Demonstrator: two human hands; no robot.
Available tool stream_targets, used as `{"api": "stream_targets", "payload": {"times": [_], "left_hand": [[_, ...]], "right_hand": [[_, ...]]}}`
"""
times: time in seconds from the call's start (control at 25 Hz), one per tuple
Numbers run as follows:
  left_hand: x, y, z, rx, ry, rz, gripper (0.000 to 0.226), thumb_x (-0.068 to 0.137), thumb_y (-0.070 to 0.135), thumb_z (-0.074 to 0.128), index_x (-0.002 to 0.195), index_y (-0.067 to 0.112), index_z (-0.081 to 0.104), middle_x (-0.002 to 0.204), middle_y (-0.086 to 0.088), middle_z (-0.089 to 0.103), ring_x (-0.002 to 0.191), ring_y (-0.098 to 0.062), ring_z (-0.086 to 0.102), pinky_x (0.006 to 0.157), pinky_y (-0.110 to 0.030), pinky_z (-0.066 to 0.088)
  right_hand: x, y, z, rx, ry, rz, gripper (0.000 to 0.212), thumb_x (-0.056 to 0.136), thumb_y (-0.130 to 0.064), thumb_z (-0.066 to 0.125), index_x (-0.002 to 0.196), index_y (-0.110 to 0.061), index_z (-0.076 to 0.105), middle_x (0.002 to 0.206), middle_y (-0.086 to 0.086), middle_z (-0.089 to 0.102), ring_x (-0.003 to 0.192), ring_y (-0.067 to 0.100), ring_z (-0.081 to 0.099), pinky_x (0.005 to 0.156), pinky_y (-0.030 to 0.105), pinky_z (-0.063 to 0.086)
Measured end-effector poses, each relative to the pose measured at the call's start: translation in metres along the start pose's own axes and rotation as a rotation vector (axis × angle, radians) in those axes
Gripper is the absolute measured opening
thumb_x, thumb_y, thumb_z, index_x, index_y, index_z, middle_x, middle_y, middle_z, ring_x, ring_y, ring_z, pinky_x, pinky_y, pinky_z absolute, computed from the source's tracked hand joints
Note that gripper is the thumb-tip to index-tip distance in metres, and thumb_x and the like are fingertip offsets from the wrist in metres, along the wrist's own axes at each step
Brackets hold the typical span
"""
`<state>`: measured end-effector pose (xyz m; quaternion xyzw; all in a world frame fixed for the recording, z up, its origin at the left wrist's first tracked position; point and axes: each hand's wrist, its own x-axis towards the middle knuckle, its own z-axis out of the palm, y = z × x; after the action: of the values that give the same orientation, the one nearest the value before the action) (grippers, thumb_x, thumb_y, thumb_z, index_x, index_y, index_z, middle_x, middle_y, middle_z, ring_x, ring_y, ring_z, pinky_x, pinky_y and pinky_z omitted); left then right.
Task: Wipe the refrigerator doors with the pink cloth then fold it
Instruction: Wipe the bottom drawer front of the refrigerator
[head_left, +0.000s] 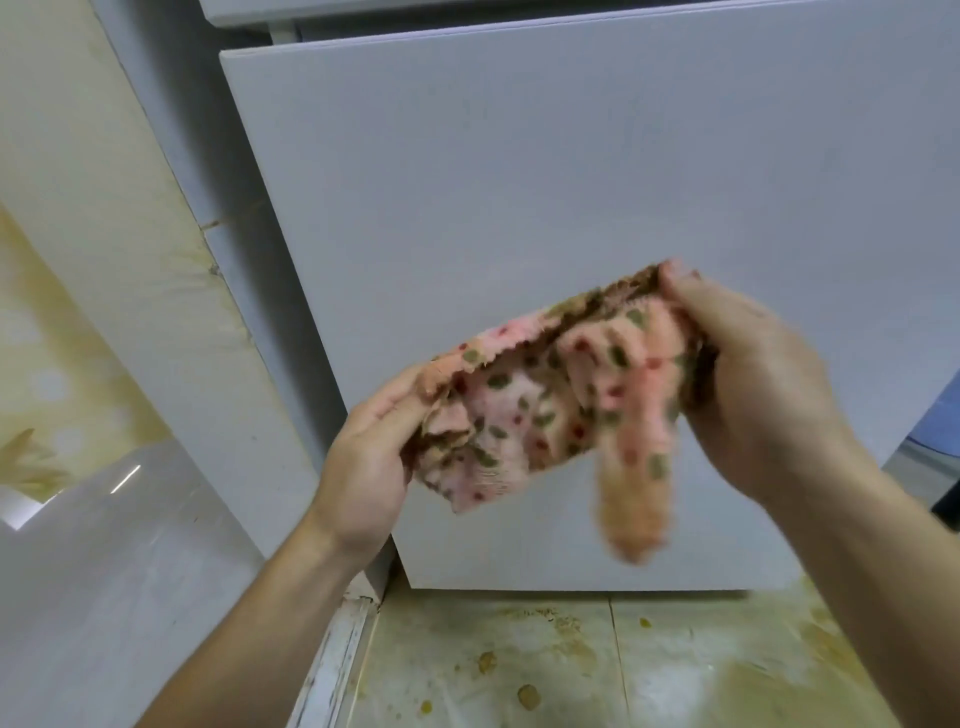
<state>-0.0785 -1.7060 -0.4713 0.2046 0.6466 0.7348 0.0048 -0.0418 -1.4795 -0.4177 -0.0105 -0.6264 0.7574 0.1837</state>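
Filling most of the head view, a pale grey refrigerator door (519, 208) is standing straight ahead of me, its right edge running out of frame, while the upper door (249, 11) is showing only as a cut-off sliver at the top. Stained floor tiles (519, 670) are lying below it and a yellowed wall (104, 234) is leaning in on the left. The pink cloth (545, 405), dotted red and green, is hanging in the air in front of the door's lower half; I cannot tell whether it is touching the door. The left hand (369, 457) is gripping its lower left end and the right hand (753, 384) is clutching its upper right end. The cloth is covering most fingers of both hands, and the right hand is blurring. The cloth's long axis is running from lower left up to upper right, bunched in the middle, with one blurred tail dangling beneath the right hand. A blue patch (940, 410) is showing at the right edge, too cut off to make out.
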Motion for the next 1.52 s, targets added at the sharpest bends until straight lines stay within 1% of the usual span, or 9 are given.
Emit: {"api": "stream_targets", "payload": {"times": [0.16, 0.36, 0.6, 0.72, 0.92, 1.04, 1.16, 1.32, 1.52], "left_hand": [[0.004, 0.009, -0.001, -0.083, 0.028, -0.113, 0.059, 0.111, 0.026, 0.026, 0.094, 0.023, 0.082, 0.1, -0.002, 0.079, 0.093, -0.022, 0.073, 0.067, -0.025, 0.057], [0.009, 0.017, -0.001, 0.253, -0.094, 0.025, 0.034, 0.094, 0.044, 0.067, 0.096, 0.011, 0.073, 0.066, -0.001, 0.065, 0.057, -0.016, 0.062, 0.057, -0.023, 0.048], [0.011, 0.024, -0.009, 0.12, -0.104, -0.187, 0.079, 0.075, 0.055, 0.062, 0.089, -0.023, 0.055, 0.089, -0.046, 0.054, 0.085, -0.061, 0.05, 0.1, -0.075, 0.041], [0.01, 0.028, -0.006, 0.107, -0.078, -0.189, 0.084, 0.074, 0.051, 0.055, 0.096, -0.03, 0.05, 0.096, -0.057, 0.048, 0.091, -0.065, 0.052, 0.093, -0.071, 0.046], [0.016, 0.025, -0.005, 0.128, 0.005, -0.159, 0.05, 0.101, 0.044, 0.048, 0.095, 0.008, 0.081, 0.106, -0.021, 0.078, 0.107, -0.032, 0.075, 0.105, -0.053, 0.053], [0.014, 0.019, -0.013, 0.211, -0.023, -0.202, 0.105, 0.079, 0.084, 0.063, 0.102, -0.019, 0.065, 0.103, -0.044, 0.065, 0.096, -0.037, 0.071, 0.099, -0.046, 0.052], [0.016, 0.016, -0.014, -0.049, -0.064, -0.307, 0.078, 0.087, 0.071, 0.056, 0.117, 0.001, 0.075, 0.126, -0.021, 0.073, 0.119, -0.026, 0.071, 0.1, -0.039, 0.055], [0.008, 0.015, -0.029, -0.411, -0.315, -0.315, 0.085, 0.077, 0.012, 0.09, 0.151, 0.006, 0.049, 0.151, -0.021, 0.056, 0.138, -0.036, 0.057, 0.102, -0.045, 0.056], [0.014, 0.023, -0.017, -0.124, -0.076, -0.217, 0.048, 0.094, 0.015, 0.055, 0.142, 0.019, 0.058, 0.136, -0.004, 0.071, 0.122, -0.02, 0.07, 0.086, -0.027, 0.061]], "right_hand": [[0.005, -0.025, -0.01, -0.253, -0.049, -0.18, 0.044, 0.087, -0.049, 0.074, 0.067, -0.014, 0.054, 0.072, 0.016, 0.055, 0.069, 0.034, 0.056, 0.076, 0.047, 0.044], [0.016, -0.032, -0.011, -0.392, -0.059, -0.259, 0.065, 0.087, -0.058, 0.068, 0.08, 0.003, 0.047, 0.075, 0.023, 0.048, 0.068, 0.036, 0.05, 0.071, 0.048, 0.039], [0.013, -0.033, -0.019, -0.588, -0.082, -0.293, 0.054, 0.1, -0.051, 0.063, 0.074, -0.006, 0.048, 0.059, -0.001, 0.038, 0.052, 0.012, 0.033, 0.047, 0.022, 0.027], [0.014, -0.038, -0.019, -0.626, -0.079, -0.339, 0.05, 0.1, -0.051, 0.065, 0.077, -0.008, 0.054, 0.052, -0.003, 0.039, 0.046, 0.013, 0.035, 0.045, 0.024, 0.032], [0.021, -0.037, -0.023, -0.774, 0.009, -0.388, 0.069, 0.101, -0.061, 0.056, 0.081, 0.004, 0.051, 0.059, 0.006, 0.035, 0.049, 0.023, 0.036, 0.047, 0.035, 0.031], [0.021, -0.034, -0.027, -0.747, 0.007, -0.21, 0.08, 0.102, -0.068, 0.04, 0.085, 0.01, 0.049, 0.057, 0.005, 0.039, 0.044, 0.019, 0.038, 0.041, 0.029, 0.03], [0.018, -0.033, -0.036, -0.677, -0.108, -0.014, 0.078, 0.092, -0.079, 0.036, 0.08, -0.004, 0.055, 0.045, -0.006, 0.047, 0.035, 0.004, 0.042, 0.045, 0.023, 0.035], [0.02, -0.041, -0.046, -0.275, -0.456, 0.006, 0.055, 0.083, -0.027, 0.08, 0.109, 0.016, 0.056, 0.087, 0.039, 0.059, 0.071, 0.032, 0.071, 0.061, 0.035, 0.056], [0.021, -0.045, -0.048, -0.105, -0.349, -0.09, 0.022, 0.097, -0.003, 0.057, 0.104, -0.02, 0.068, 0.078, 0.012, 0.06, 0.042, 0.008, 0.052, 0.05, 0.016, 0.047]]}}
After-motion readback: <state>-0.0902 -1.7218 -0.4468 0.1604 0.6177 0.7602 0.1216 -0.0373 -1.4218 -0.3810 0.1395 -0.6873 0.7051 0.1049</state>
